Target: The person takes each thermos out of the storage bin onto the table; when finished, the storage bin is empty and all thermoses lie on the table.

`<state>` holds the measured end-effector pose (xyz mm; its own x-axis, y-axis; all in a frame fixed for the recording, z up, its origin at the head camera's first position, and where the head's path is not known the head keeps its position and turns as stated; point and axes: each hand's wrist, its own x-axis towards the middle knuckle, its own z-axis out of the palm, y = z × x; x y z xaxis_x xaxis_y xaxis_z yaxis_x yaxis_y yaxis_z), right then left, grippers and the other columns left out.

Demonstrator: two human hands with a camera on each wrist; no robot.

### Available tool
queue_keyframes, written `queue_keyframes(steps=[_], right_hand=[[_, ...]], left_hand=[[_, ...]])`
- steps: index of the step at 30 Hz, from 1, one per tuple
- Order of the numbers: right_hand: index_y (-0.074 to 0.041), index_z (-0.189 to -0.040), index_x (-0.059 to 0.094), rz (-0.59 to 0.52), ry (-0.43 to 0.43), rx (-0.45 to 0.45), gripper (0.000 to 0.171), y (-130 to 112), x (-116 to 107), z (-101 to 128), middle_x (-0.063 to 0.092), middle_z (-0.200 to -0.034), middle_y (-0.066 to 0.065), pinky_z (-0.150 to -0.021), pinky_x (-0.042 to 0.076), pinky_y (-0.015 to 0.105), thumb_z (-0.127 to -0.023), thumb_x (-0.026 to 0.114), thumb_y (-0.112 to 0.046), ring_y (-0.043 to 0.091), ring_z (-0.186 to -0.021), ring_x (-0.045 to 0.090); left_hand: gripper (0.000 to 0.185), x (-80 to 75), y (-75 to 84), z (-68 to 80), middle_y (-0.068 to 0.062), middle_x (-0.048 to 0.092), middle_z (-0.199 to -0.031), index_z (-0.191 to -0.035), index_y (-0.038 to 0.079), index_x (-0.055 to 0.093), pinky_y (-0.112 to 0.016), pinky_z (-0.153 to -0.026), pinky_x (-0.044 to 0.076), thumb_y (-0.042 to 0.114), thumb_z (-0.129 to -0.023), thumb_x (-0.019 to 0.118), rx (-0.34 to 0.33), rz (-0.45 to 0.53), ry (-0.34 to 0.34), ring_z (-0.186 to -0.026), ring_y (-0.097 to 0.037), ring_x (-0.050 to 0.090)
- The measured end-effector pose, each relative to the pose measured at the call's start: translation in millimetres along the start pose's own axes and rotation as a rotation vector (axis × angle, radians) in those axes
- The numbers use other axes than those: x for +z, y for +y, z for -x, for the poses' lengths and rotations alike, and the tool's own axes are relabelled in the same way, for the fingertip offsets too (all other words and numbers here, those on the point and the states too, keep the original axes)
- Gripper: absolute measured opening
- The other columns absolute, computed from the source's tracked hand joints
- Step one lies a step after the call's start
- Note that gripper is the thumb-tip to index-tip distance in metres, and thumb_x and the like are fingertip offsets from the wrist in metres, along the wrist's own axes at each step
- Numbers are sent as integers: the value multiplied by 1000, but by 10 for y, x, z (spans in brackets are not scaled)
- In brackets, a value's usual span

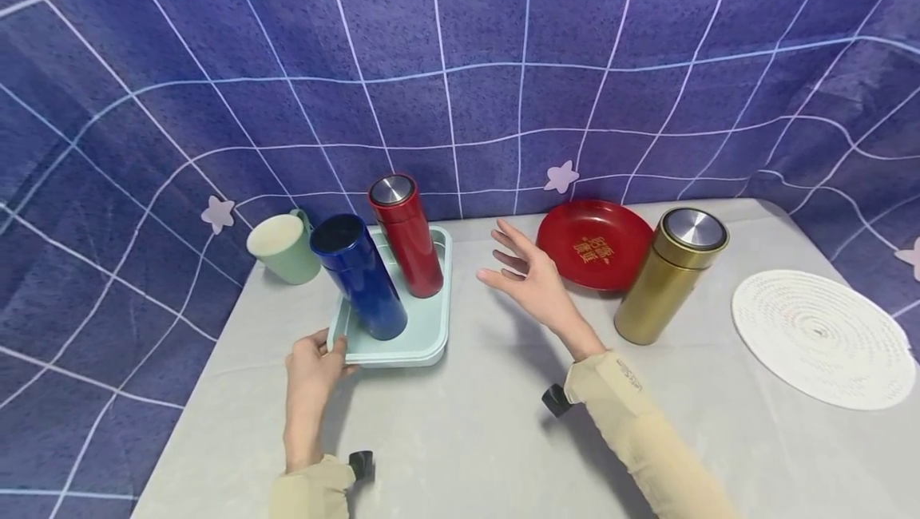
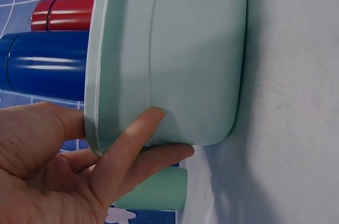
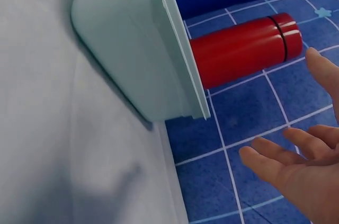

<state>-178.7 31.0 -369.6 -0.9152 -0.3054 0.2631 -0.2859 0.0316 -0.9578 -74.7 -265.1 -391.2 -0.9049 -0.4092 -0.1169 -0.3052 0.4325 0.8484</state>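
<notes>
A pale green plastic tray holds a blue thermos and a red thermos, both upright. At the tray's near left corner my left hand grips the rim, thumb on top; in the left wrist view its fingers lie against the outer wall and underneath. My right hand hovers to the right of the tray, touching nothing, with thumb and fingers spread. In the right wrist view that hand is apart from the red thermos.
Behind the tray's left side stands a light green mug. To the right are a red plate with gold characters, a gold thermos and a round white woven mat. A blue checked cloth hangs along the back.
</notes>
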Motion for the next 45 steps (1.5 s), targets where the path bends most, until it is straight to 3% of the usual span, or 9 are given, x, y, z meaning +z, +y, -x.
queue_keyframes(steps=[10,27,35,40,45], right_hand=[[-23,-153,33,16,-27,11,82,16,178,-242,48,-148,8,-103,49,44,-85,77,-12,29,-124,58],[-22,-155,27,21,-47,-23,93,-11,488,-644,43,-151,9,-107,43,52,-81,82,-18,37,-132,48],[-16,-156,25,2,-62,-55,95,-44,668,-763,38,-154,11,-110,41,49,-80,82,-17,32,-138,42],[-17,-156,25,68,-58,-90,98,-15,787,-828,44,-151,7,-107,46,41,-78,84,-20,25,-133,48],[-23,-155,28,95,-41,-112,96,28,897,-868,54,-142,4,-103,49,39,-77,85,-21,22,-122,56]], left_hand=[[41,25,-4,-2,-37,63,-108,-130,-18,50,-22,-59,60,6,-97,47,11,-6,19,-75,-29,73],[38,90,47,-17,-38,62,-111,-128,-18,52,-23,-59,60,3,-96,49,34,-23,50,-76,-33,73],[38,90,32,-18,-37,63,-110,-128,-16,54,-23,-58,60,5,-96,49,35,-54,60,-75,-31,73],[39,79,24,-4,-37,63,-109,-128,-17,53,-24,-58,60,5,-96,49,26,-55,61,-74,-31,73],[40,53,4,5,-37,63,-109,-129,-16,52,-24,-59,60,6,-96,49,16,-59,65,-76,-30,73]])
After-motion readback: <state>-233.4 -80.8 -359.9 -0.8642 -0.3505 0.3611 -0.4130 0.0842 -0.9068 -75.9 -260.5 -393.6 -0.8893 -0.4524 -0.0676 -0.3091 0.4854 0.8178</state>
